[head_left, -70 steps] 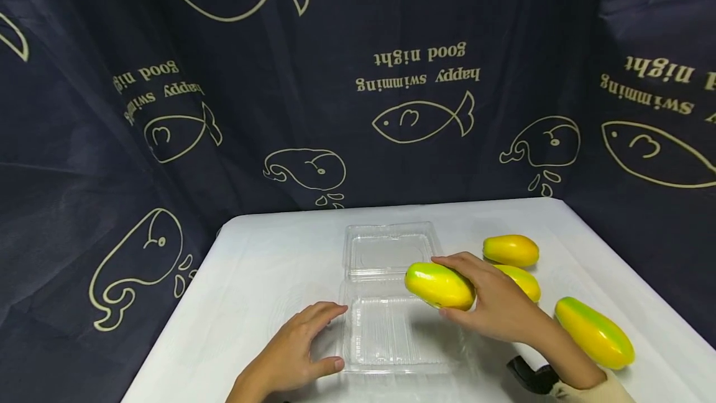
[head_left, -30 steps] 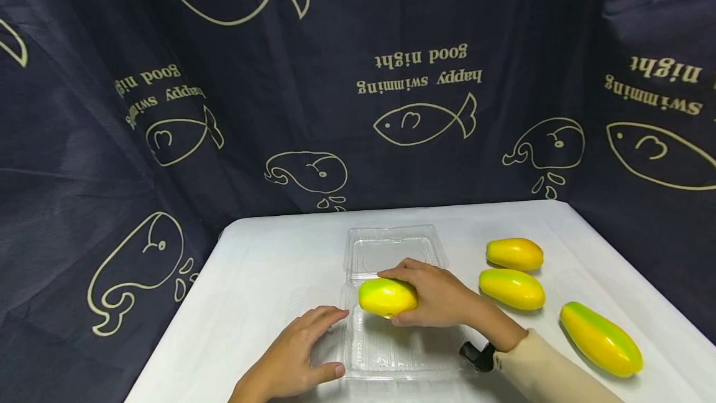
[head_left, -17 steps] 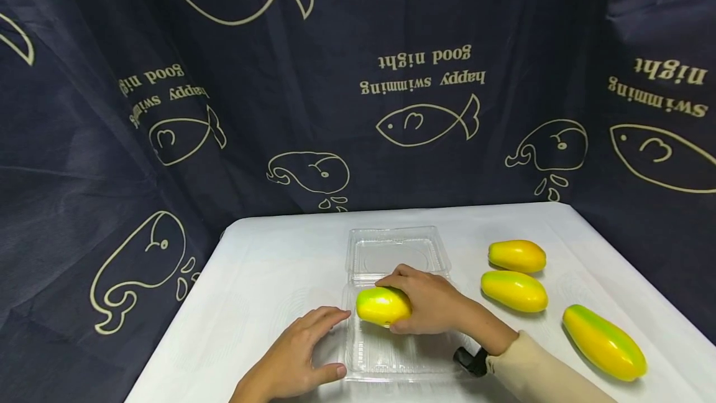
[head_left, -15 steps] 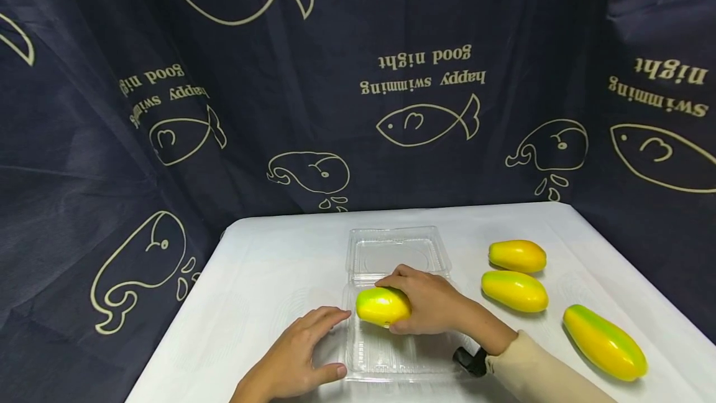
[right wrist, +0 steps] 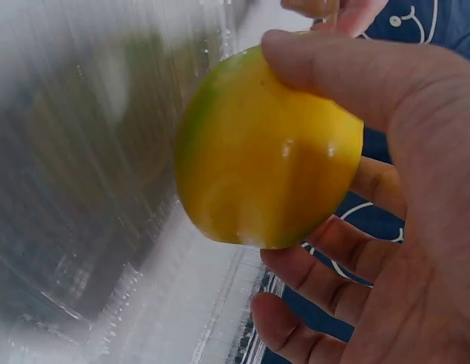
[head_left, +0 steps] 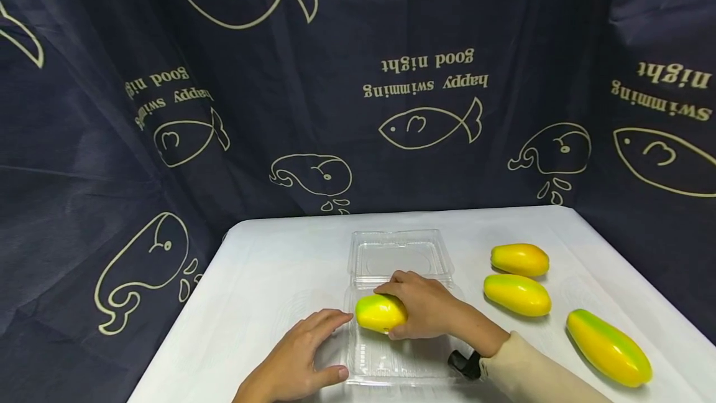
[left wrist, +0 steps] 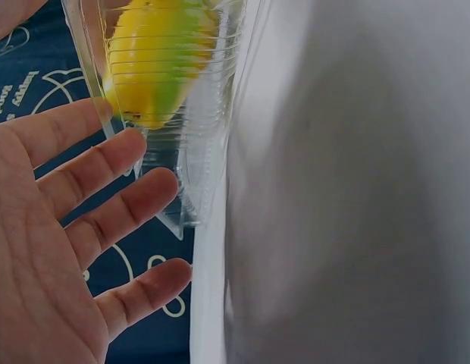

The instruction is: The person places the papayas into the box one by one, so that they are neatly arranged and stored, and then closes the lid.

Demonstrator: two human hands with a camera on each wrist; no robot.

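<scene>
We're mid-placement: R hand wrapped round papaya, fingers curled on it, fruit low in near half of clear box, by its L wall; can't tell if it touches floor. L hand flat on table, fingers straight, tips at box's L edge, steadying. We judge next: set fruit down, let go w/o shifting box. 3 more papayas lie R of box, well apart from it
</scene>
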